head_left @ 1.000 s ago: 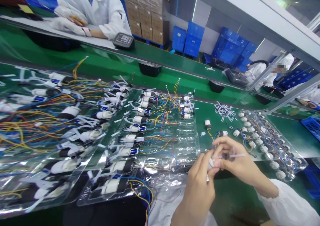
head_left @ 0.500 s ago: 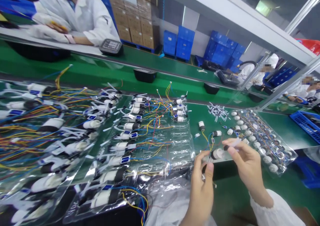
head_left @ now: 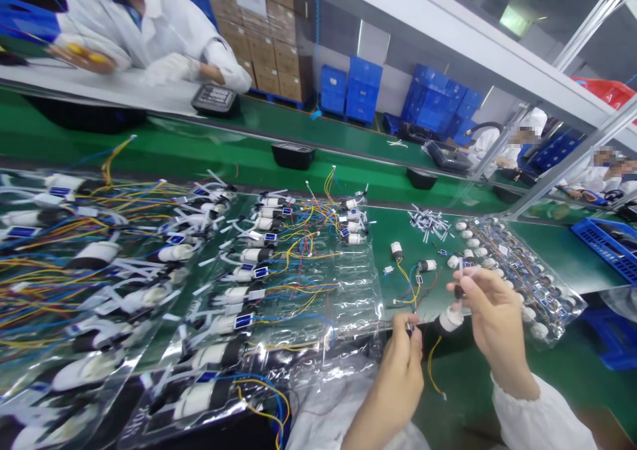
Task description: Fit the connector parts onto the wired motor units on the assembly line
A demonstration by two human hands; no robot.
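Observation:
My left hand has its thumb and fingertips pinched together; a small dark bit shows between them, too little to name. My right hand is closed on a short white strip with a black end, held upright between thumb and fingers. Between my hands, just below the right fingertips, is a small white-and-black motor with yellow wires hanging from it; what supports it is hidden. Two more wired motors, one white-capped motor and one lying motor, rest on the green bench beyond.
Clear plastic trays of wired motors cover the left side. Another filled tray lies right. Loose white strips are heaped behind, with a blue basket at far right. A co-worker in white sits across the bench.
My left fingers have closed into a pinch and moved slightly down. The motor has shifted right and down, its yellow wires now dangling. My right hand has lifted the strip a little.

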